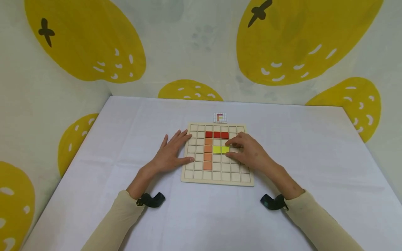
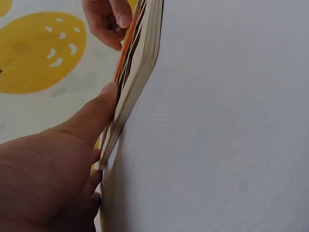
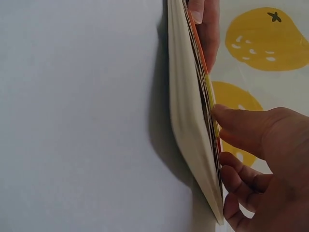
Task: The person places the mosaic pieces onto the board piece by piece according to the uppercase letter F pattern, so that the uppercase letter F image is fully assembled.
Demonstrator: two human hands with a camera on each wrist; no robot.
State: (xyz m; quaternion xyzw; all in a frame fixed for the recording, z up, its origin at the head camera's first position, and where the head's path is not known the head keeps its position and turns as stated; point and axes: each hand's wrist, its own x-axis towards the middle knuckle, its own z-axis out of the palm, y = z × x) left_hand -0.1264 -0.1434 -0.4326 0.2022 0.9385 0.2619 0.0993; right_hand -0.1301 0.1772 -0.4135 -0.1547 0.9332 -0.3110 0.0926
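A wooden grid board [image 1: 217,182] lies on the table with square tiles set in its cells. Three red tiles [image 1: 217,135] form a row near the top, several orange tiles [image 1: 208,157] run down a column, and a yellow tile [image 1: 217,149] sits beside that column. My right hand [image 1: 251,151] has thumb and index finger at the lower and upper edges of a second yellow tile [image 1: 225,150], pinching it at its cell. Spread along the board's left edge, my left hand [image 1: 169,153] rests with its thumb on the border. In the left wrist view, the thumb [image 2: 104,104] overlaps the rim.
A small pattern card [image 1: 220,118] with a coloured figure lies just behind the board. White cloth [image 1: 125,122] covers the table. Walls with yellow fruit prints stand behind and at the sides. A black strap-on device [image 1: 152,200] sits at each wrist.
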